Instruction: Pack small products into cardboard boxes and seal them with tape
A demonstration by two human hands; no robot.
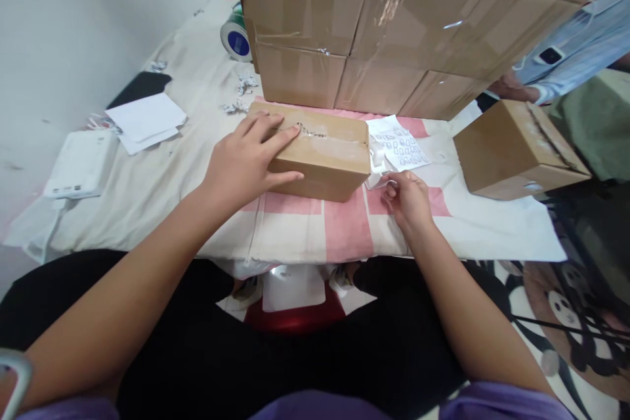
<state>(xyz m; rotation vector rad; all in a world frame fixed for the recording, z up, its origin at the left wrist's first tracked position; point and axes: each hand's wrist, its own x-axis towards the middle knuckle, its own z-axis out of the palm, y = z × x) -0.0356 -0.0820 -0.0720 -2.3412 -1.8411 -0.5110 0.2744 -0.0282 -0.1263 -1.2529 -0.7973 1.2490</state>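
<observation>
A closed brown cardboard box lies on the cloth in front of me. Across its top, a strip of clear tape has a ragged, torn-looking patch near the middle. My left hand rests spread on the left part of this box, fingers over the top and thumb against the front side. At the box's right end, my right hand has its fingertips pinched at the edge of a small white object, whose kind I cannot make out. Beside that object lies a white sheet with rows of small printed outlines.
Stacked taped cartons stand behind the box. Another cardboard box sits at right, near a co-worker's sleeve and hand. At left are a white power bank, white papers, crumpled scraps and a tape roll.
</observation>
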